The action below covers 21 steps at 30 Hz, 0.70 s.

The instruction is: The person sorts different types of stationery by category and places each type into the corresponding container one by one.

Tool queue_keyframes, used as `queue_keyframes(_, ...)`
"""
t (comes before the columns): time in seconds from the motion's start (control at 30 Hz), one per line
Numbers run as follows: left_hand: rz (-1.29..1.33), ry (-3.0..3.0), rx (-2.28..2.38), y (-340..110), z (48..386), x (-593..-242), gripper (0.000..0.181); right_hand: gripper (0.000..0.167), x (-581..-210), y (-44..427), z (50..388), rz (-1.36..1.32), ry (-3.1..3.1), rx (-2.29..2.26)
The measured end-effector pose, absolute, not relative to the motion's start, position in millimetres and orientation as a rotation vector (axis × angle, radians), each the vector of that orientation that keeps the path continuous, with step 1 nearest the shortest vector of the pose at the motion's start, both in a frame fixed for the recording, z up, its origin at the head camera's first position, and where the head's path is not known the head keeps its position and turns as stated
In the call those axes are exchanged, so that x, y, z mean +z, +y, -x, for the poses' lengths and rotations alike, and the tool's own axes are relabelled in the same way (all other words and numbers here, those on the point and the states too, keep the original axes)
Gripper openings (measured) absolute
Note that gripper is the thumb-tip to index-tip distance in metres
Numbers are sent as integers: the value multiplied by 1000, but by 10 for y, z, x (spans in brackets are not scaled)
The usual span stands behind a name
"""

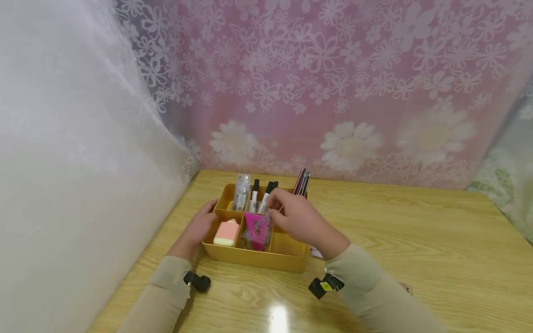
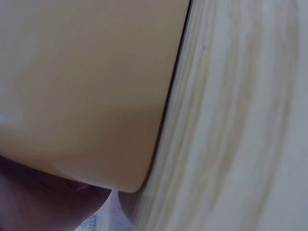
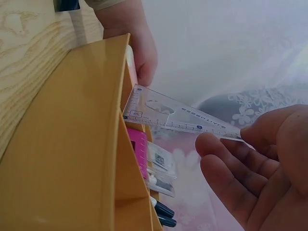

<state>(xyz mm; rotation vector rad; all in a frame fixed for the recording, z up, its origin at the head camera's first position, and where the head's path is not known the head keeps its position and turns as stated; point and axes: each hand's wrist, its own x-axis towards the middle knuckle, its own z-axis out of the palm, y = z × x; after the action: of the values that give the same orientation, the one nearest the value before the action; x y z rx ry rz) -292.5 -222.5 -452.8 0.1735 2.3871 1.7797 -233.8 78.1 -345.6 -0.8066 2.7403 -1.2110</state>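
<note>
In the right wrist view my right hand (image 3: 264, 168) pinches the tip of a clear triangular ruler (image 3: 180, 115) between thumb and finger; the ruler's wide end is at the yellow organizer's (image 3: 91, 139) compartment. Beside it stands a magenta ruler (image 3: 138, 149). In the head view my right hand (image 1: 301, 219) is over the front middle compartment, where the magenta ruler (image 1: 252, 222) leans. My left hand (image 1: 200, 227) grips the left side of the organizer (image 1: 258, 259). Next to that hand lies a pink and cream bottle (image 1: 226, 232) in the front left compartment.
Back compartments hold a clear packaged item (image 1: 241, 196), black-capped markers (image 1: 255, 194) and a bundle of dark pencils (image 1: 301, 181). A pale item (image 1: 316, 253) lies right of the organizer, and another small object (image 1: 406, 288) is partly behind the right sleeve. White cloth hangs at left.
</note>
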Motion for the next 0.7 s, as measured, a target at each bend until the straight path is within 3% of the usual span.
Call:
queue_keyframes(0.33, -191, 2372, 1804, -2220, 2902, -4525, 63, 11, -3608, 674, 2347, 834, 2858, -880)
queue_keyframes(0.7, -132, 2387, 1782, -2217, 2913, -4524, 64, 10, -3636, 951, 2370, 755, 2991, -731)
